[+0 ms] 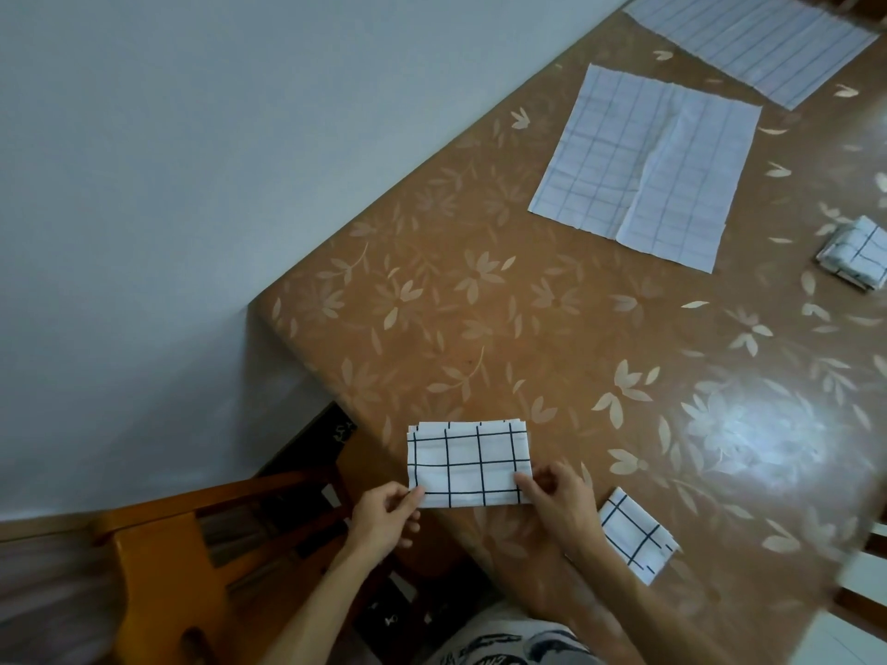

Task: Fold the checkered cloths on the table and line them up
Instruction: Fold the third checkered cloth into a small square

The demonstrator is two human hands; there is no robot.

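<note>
Checkered cloth (468, 465), folded to a strip, lies at the near edge of the desk (528, 328), its lower corners pinched by the left hand (384, 515) and right hand (557, 496). Open desk surface stretches beyond to an unfolded cloth (648, 165).

On my feed the left forearm (317, 611) and right forearm (619, 597) come in from the bottom of the frame, both bare as far as the lower edge. The left hand (384, 518) and right hand (559, 496) are bare too. At bottom centre I see a pale garment (504, 640) printed with dark, brush-like black and grey shapes; which garment, I cannot tell.
</note>
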